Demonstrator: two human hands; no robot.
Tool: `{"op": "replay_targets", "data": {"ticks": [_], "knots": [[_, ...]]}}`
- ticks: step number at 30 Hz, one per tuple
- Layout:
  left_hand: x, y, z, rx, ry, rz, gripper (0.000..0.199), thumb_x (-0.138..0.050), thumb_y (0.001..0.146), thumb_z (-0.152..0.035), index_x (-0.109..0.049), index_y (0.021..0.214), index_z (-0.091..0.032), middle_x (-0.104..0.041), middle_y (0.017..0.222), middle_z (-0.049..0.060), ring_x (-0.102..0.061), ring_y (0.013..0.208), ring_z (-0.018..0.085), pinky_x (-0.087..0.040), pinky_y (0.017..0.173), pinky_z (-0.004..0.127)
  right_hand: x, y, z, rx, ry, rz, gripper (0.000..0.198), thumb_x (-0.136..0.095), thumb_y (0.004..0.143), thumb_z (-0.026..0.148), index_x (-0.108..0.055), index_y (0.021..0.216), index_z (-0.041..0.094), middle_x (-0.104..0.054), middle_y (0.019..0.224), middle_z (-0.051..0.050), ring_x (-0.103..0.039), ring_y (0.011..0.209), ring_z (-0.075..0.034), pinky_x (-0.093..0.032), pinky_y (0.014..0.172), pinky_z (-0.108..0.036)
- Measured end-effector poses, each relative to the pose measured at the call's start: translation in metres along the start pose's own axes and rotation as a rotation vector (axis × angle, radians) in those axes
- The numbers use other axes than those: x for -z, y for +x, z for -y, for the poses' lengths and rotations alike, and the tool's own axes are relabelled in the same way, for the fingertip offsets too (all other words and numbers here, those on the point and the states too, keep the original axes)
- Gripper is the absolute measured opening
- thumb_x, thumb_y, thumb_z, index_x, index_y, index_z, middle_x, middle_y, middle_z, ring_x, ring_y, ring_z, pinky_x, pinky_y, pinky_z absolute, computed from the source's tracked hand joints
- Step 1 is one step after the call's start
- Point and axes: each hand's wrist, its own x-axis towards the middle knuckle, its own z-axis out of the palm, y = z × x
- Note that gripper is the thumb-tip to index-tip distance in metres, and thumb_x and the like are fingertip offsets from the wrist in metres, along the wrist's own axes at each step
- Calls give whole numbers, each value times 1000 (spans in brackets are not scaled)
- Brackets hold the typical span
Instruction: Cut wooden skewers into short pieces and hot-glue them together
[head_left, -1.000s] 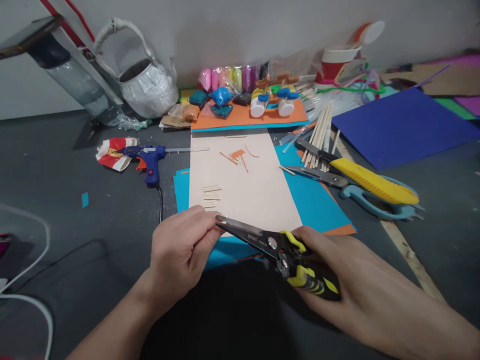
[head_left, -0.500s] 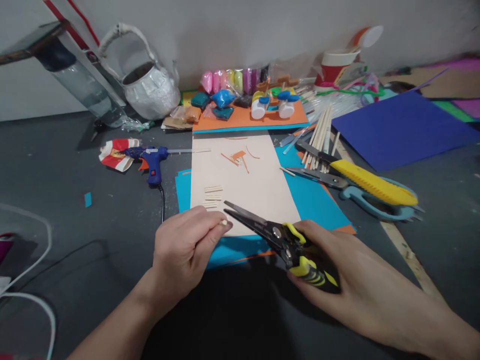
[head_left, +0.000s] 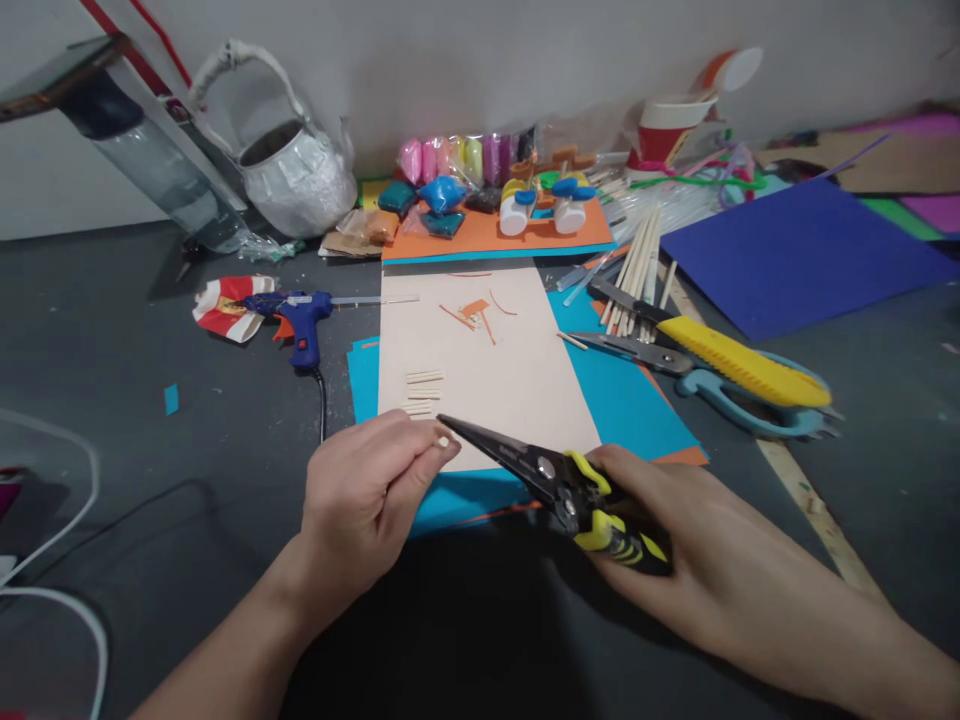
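Observation:
Between the thumb and forefinger of my left hand [head_left: 371, 480] is a small wooden stick [head_left: 444, 442]; just its pale end shows, the rest is hidden in the closed fingers. My right hand [head_left: 675, 530] grips black snips [head_left: 525, 462] with yellow-and-black handles. Their blades are together, with the tips close above the left fingertips; whether they touch anything I cannot tell. Below both hands lies a cream sheet [head_left: 480, 380] on blue and orange sheets. Short cut stick pieces [head_left: 424, 378] lie on it in small groups beside my left hand.
To the left are a blue glue gun [head_left: 304, 325] and its cord. A yellow utility knife [head_left: 742, 360] lies across blue-handled scissors [head_left: 712, 400] on the right, near long wooden sticks [head_left: 637, 260]. Clay packets [head_left: 442, 192] and a silver kettle [head_left: 296, 185] stand at the back.
The snips' blades have gone from slightly apart to together, and their tips have moved a little left and down. My left hand keeps hold of the stick, almost unmoved.

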Motion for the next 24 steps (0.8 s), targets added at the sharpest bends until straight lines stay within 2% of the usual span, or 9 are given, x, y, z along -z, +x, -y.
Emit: {"op": "replay_targets", "data": {"ticks": [4,11,17,21,24], "knots": [[1,-1,1,7,12,32,21,-50,94,-10,-66,82,-16,-73,76,2,-65,67,11,-48,61,21,4,3,2,-11,40,36,14,-58,81,23,-52,94,25,-67,76,1,-63,63,-19,-44,56,-28],[2,-1,2,-43,117,60,24,-47,95,-14,-69,84,-16,-73,75,4,-65,63,13,-48,59,23,4,2,2,6,-37,66,16,-58,79,22,-52,93,25,-69,79,-2,-65,68,-22,-46,58,-31],[2,0,0,-53,119,69,28,-47,96,-13,-66,76,-15,-72,70,4,-64,62,13,-45,58,23,1,-3,-3,91,-156,-55,19,-56,73,18,-50,89,26,-68,71,-2,-66,63,-25,-43,57,-34],[2,-2,1,-37,92,57,21,-48,96,-12,-67,87,-15,-74,79,4,-67,72,13,-49,66,22,4,0,-2,51,-80,-55,19,-57,78,19,-51,96,25,-66,67,2,-62,56,-20,-41,52,-30],[2,-1,3,-47,113,75,22,-47,97,-12,-67,89,-14,-75,82,5,-68,72,14,-49,66,22,5,3,1,34,-29,-31,18,-59,79,21,-52,94,25,-68,72,1,-65,60,-20,-43,54,-30]]}}
